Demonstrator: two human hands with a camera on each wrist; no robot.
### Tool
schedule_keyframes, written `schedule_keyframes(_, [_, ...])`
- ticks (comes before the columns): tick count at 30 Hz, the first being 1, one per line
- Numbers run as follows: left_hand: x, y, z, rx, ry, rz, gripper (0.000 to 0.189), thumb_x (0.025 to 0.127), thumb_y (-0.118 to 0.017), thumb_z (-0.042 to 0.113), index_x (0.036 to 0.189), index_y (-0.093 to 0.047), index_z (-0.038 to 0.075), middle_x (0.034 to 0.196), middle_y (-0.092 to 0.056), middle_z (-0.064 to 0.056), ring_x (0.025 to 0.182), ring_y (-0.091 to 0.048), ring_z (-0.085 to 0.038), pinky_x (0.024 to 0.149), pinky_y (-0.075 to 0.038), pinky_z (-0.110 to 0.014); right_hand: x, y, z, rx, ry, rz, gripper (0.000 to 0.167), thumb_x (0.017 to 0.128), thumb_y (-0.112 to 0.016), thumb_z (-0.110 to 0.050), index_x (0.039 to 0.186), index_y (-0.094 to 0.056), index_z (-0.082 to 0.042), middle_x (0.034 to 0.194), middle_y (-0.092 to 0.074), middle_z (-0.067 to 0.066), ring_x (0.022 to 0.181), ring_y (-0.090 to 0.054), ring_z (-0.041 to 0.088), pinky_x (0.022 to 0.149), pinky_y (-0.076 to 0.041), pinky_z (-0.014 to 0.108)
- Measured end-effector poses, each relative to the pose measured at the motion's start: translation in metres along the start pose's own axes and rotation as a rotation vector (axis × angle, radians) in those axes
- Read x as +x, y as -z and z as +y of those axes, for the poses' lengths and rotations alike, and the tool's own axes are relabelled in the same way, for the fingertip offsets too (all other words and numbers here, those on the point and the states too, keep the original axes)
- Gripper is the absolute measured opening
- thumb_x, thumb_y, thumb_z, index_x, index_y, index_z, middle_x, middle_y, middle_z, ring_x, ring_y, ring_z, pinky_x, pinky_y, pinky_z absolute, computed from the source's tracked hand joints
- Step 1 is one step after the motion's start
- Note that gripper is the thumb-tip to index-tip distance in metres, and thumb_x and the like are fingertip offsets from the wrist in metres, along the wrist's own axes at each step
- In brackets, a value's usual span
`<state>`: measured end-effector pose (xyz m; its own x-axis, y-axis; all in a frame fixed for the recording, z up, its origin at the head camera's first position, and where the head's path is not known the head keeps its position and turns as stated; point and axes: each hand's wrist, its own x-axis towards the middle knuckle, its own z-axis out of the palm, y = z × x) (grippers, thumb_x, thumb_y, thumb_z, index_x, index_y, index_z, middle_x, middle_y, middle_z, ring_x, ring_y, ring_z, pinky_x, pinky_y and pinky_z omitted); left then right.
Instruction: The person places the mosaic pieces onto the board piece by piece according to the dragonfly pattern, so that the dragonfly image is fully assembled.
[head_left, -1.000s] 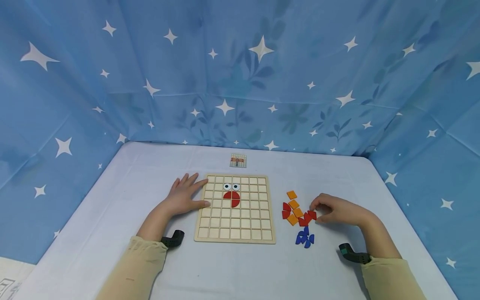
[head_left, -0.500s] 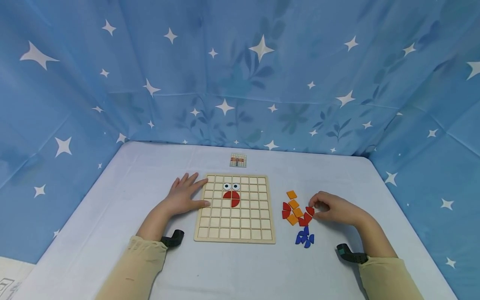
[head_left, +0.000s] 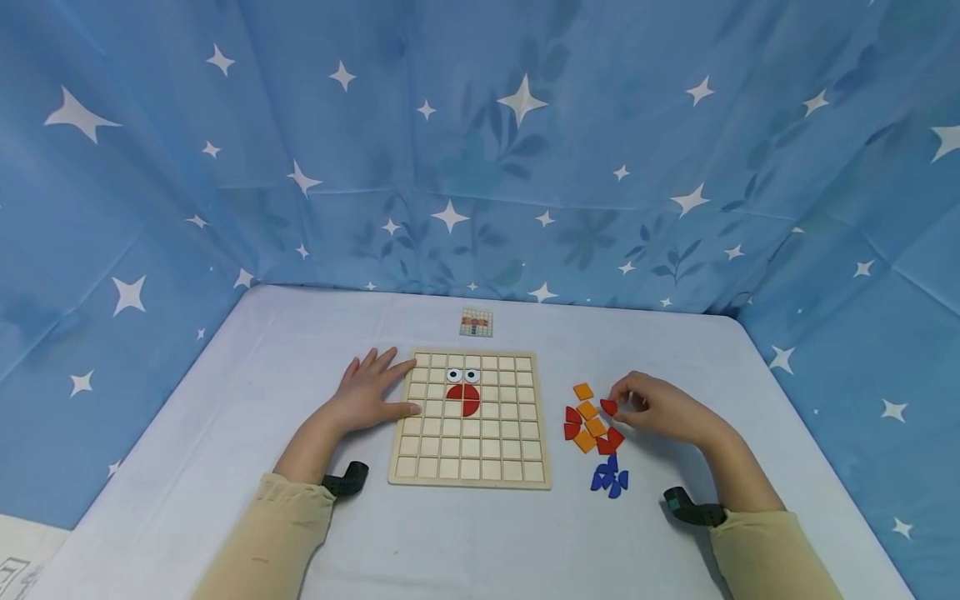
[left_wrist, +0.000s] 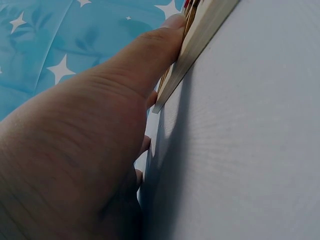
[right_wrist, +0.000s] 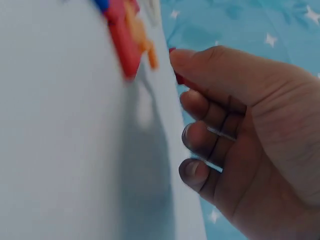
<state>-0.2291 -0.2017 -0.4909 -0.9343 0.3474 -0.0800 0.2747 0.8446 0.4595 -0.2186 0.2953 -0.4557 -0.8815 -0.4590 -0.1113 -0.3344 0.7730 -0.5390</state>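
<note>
A pale wooden grid board (head_left: 491, 447) lies flat on a white surface (head_left: 450, 542), its left rim touched by the thumb and index finger of a left hand (head_left: 367, 396). Two round eye pieces (head_left: 472, 376) sit side by side in its far half; just nearer, three red quarter-round pieces (head_left: 471, 407) form a partial disc. Well to the right, a small red wedge (head_left: 608, 407) with a curved edge is pinched in a right hand (head_left: 660, 404).
</note>
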Motion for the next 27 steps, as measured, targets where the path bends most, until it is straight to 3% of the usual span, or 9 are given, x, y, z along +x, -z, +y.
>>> schedule_keyframes(9, [-0.001,-0.001,-0.002,0.004,-0.005,0.01,0.088,0.083,-0.068,0.063,0.155,-0.034,0.027,0.166,-0.015,-0.014,0.153,-0.003,-0.043,0.12,0.001,-0.064,0.031,-0.012,-0.052,0.073,0.062,-0.02,0.023,0.09,-0.073,-0.021,0.111,-0.063,-0.02,0.098,-0.059,0.0,0.083,-0.054,0.016,0.067,-0.053,0.024])
schedule_keyframes(18, [-0.001,0.0,-0.002,0.005,-0.007,0.009,0.088,0.083,-0.068,0.064,0.155,-0.034,0.027,0.166,-0.015,-0.014,0.153,-0.003,-0.043,0.12,0.001,-0.064,0.075,-0.039,-0.106,0.064,0.139,-0.082,0.019,0.092,-0.072,-0.03,0.108,-0.062,-0.027,0.099,-0.059,-0.006,0.082,-0.054,0.013,0.07,-0.051,0.027])
schedule_keyframes(27, [0.0,0.0,-0.001,-0.004,-0.005,0.003,0.089,0.083,-0.067,0.065,0.155,-0.034,0.027,0.166,-0.014,-0.014,0.153,-0.002,-0.043,0.12,0.001,-0.063,0.103,-0.06,-0.134,0.071,0.192,-0.097,0.018,0.093,-0.07,-0.027,0.109,-0.065,-0.021,0.102,-0.06,-0.004,0.077,-0.053,0.012,0.07,-0.048,0.029])
